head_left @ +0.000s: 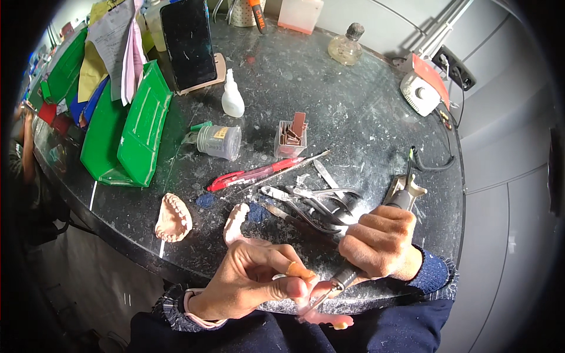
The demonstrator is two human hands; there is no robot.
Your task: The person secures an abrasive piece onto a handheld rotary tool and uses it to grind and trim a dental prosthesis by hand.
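My right hand [376, 241] is wrapped round a grey rotary handpiece [344, 276], its metal bur angled down to a pink dental piece [329, 319] with pale teeth at the bench's front edge. My left hand [259, 279] pinches that piece; a small orange-tan patch shows at the fingertips, too unclear to name. Behind my left hand a pale plaster cast [234, 223] lies by dark blue bits, and another cast [172, 216] with teeth sits further left. Several metal pliers and blades [312, 197] and a red pen [247, 175] lie just beyond my hands.
Green bins [141, 129] with papers stand left, near a phone on a stand [187, 41], white bottle [233, 97], plastic cup [218, 141] and box of brown strips [290, 138]. A control unit [419, 97] and glass jar [344, 50] sit behind. Another person's arm [28, 144] is far left.
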